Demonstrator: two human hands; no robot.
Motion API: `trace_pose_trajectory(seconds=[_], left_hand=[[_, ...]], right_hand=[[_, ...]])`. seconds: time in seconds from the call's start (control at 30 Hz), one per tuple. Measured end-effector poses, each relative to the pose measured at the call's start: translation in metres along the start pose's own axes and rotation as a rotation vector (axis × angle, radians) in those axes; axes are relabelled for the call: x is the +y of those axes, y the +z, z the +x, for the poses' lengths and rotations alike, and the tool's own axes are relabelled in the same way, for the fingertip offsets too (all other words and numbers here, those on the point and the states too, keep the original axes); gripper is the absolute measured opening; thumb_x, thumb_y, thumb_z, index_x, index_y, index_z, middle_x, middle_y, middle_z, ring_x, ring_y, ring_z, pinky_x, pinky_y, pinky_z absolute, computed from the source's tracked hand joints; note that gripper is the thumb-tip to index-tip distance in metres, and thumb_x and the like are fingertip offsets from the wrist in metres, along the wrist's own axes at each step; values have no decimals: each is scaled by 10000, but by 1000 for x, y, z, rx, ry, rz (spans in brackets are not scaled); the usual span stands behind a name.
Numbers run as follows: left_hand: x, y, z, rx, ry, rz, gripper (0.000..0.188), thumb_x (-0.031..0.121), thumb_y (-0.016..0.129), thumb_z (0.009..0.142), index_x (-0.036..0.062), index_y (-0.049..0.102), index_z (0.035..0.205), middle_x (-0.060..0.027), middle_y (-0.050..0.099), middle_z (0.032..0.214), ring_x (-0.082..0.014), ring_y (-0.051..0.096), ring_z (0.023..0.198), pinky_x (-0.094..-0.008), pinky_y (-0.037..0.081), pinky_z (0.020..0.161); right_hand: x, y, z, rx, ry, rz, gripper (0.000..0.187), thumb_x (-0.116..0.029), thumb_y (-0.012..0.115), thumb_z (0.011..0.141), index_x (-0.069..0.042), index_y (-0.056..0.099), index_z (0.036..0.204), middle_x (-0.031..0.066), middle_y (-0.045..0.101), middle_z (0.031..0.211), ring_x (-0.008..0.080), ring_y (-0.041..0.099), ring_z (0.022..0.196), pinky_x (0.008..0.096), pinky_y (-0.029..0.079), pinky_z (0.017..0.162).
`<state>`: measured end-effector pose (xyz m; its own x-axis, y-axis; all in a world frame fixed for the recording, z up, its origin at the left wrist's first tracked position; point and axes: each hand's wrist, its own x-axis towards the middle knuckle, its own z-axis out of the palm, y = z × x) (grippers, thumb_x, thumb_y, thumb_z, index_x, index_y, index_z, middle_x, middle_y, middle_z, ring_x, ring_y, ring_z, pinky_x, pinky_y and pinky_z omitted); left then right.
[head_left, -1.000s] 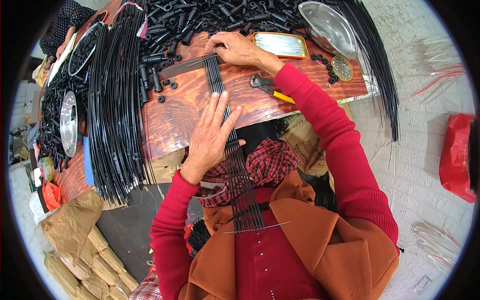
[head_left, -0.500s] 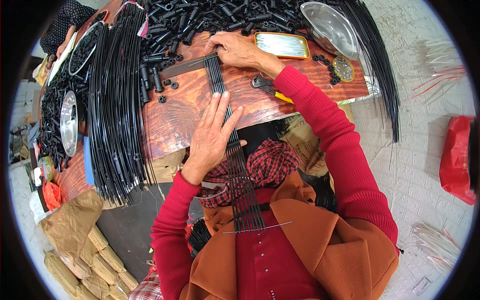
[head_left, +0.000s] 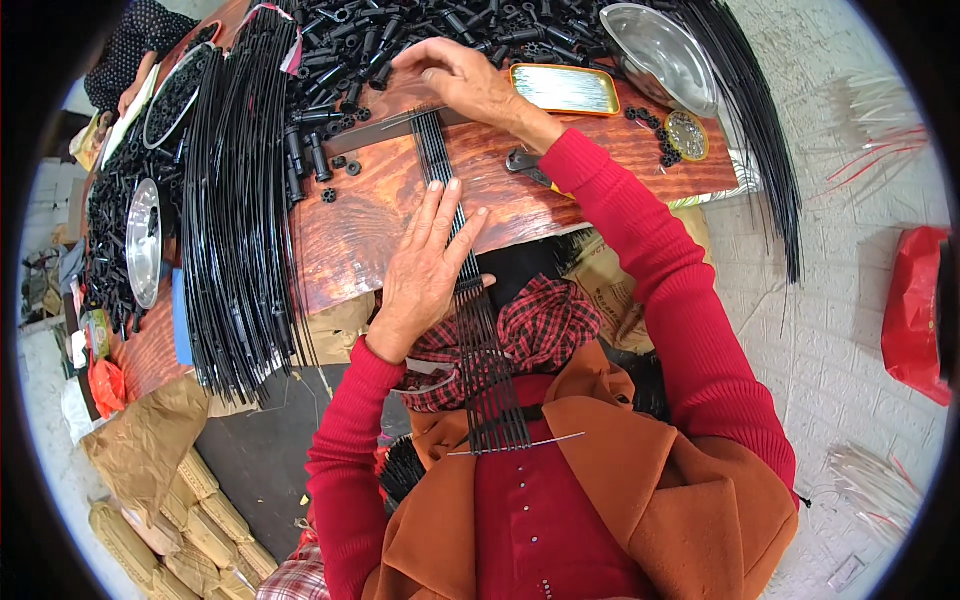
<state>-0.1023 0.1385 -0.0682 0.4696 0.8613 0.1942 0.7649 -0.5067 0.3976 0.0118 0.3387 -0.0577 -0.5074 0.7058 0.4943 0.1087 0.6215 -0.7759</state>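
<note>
Rod strip (head_left: 490, 350): 1 item, made of slim black rods laid side by side, run lengthwise from the wooden table (head_left: 350, 230) down toward the wearer's chest; the rods are packed close at the far end and spread wider at the near end, where they are crossed by 1 thin metal pin (head_left: 558, 438). Left hand (head_left: 412, 285): laid over the middle of the strip, fingers straight and slightly parted on its upper face, the thumb tip seen past its right edge; the strip is gripped between fingers and thumb. Right hand (head_left: 475, 88): raised just beyond the strip's far end, fingers loosely bent, a gap shown between thumb and forefinger; the strip is left apart from these fingers. Flat dark bar (head_left: 380, 133): set on the table, met by the strip's far end. Black tubular parts (head_left: 370, 42): heaped beyond the right hand. Orange-rimmed tray (head_left: 616, 98): placed right of that hand, filled with thin silvery pins. Pliers (head_left: 522, 162): laid below the tray, partly covered by the right sleeve (head_left: 640, 230). Black rod bundle (head_left: 235, 220): draped over the table's edge at left.
</note>
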Motion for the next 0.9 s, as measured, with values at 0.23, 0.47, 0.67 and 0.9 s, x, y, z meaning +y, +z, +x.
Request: trace_pose_trajectory(seconds=[0.23, 0.47, 0.67, 0.9], left_hand=[[47, -19, -28, 19, -14, 42, 628, 386, 606, 733, 95, 431, 1262, -193, 236, 1394, -364, 240, 1281, -417, 280, 1018], [93, -37, -41, 85, 97, 73, 587, 175, 564, 714, 98, 410, 1275, -192, 225, 1397, -374, 225, 1287, -420, 289, 1015], [157, -68, -68, 109, 112, 140, 605, 227, 544, 718, 102, 391, 1290, -216, 222, 1393, -397, 223, 1284, -423, 289, 1011], [209, -121, -62, -254, 117, -89, 674, 229, 681, 590, 102, 454, 1213, -192, 160, 1414, -429, 145, 1285, -462, 230, 1039]], right_hand=[[-111, -39, -90, -348, -22, 7, 181, -19, 457, 763, -25, 585, 890, 78, 573, 835, 176, 569, 818, 291, 454, 718], [-252, -41, -206, -655, -159, -209, 607, -118, 683, 610, -132, 461, 1174, 72, 458, 1092, 283, 466, 953, 390, 410, 810], [-311, -38, -234, -372, -307, -388, 322, -135, 670, 635, -124, 575, 943, 44, 504, 855, 242, 502, 816, 356, 454, 671], [-342, -76, -230, -227, 20, 53, 146, -171, 587, 783, -49, 611, 860, 139, 596, 818, 311, 573, 753, 377, 454, 644]])
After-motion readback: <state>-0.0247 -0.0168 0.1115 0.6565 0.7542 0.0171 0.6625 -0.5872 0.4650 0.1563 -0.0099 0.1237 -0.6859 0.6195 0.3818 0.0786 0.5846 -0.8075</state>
